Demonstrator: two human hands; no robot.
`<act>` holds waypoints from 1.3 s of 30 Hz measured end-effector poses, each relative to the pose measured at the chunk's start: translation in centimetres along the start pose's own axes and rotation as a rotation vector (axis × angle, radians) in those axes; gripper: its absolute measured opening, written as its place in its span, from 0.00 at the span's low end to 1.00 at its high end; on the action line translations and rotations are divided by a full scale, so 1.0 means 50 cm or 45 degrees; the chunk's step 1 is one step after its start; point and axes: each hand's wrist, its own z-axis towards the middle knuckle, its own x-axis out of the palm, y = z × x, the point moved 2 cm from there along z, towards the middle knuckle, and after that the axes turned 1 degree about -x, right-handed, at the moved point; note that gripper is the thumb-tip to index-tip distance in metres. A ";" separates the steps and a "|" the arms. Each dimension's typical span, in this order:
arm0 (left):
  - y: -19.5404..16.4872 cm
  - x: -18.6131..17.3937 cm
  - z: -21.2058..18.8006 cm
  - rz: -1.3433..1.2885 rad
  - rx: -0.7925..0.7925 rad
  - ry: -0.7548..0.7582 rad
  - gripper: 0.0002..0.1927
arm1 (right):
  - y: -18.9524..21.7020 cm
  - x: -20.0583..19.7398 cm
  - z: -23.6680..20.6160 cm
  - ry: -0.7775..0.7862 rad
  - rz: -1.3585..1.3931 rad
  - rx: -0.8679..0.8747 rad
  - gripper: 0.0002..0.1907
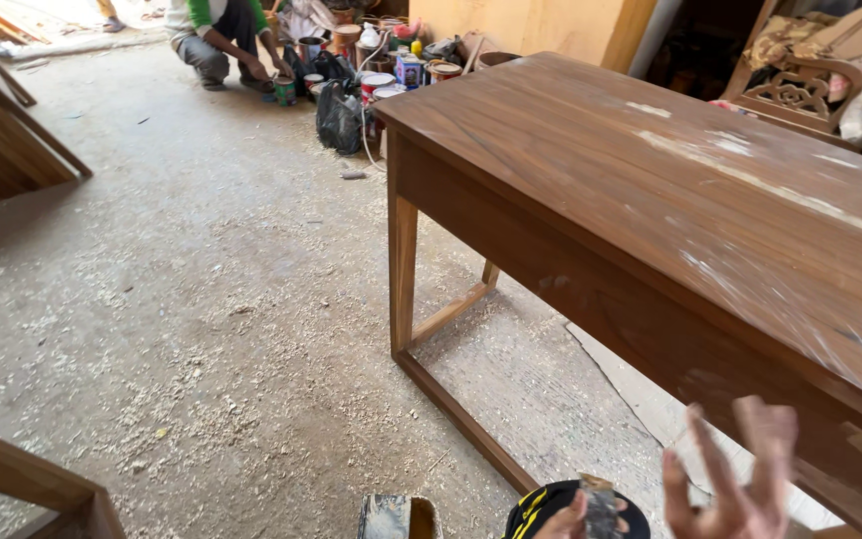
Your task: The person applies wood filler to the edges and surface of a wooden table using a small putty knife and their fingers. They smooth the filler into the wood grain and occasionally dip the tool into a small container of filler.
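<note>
My right hand (735, 489) is raised at the bottom edge with its fingers spread and blurred. It holds nothing and hovers just in front of the long brown wooden table (650, 170). Only the fingertips of my left hand (563, 522) show at the bottom edge. They pinch a small dark grey piece that looks like sandpaper (601, 504). Under them lies a black and yellow cap-like object (536, 511). The tabletop carries pale dusty streaks (750, 175) along its length.
The concrete floor (202, 299) is strewn with sawdust. A person (221, 35) crouches at the far end beside several paint cans (376, 80) and a black bag (339, 115). Wooden boards (2, 140) lean at left, a wooden frame corner (42, 489) sits lower left, and a carved chair (800, 95) stands behind the table.
</note>
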 end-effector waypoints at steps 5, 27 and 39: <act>-0.087 -0.032 -0.111 -0.398 -0.054 -0.011 0.29 | 0.062 0.083 -0.102 0.324 0.673 0.580 0.19; -0.074 -0.093 -0.236 0.218 0.247 -0.352 0.36 | 0.212 0.176 -0.337 0.605 2.190 2.011 0.15; -0.116 -0.036 -0.205 -0.080 -0.078 -0.116 0.38 | 0.136 0.069 -0.220 0.566 0.775 0.575 0.31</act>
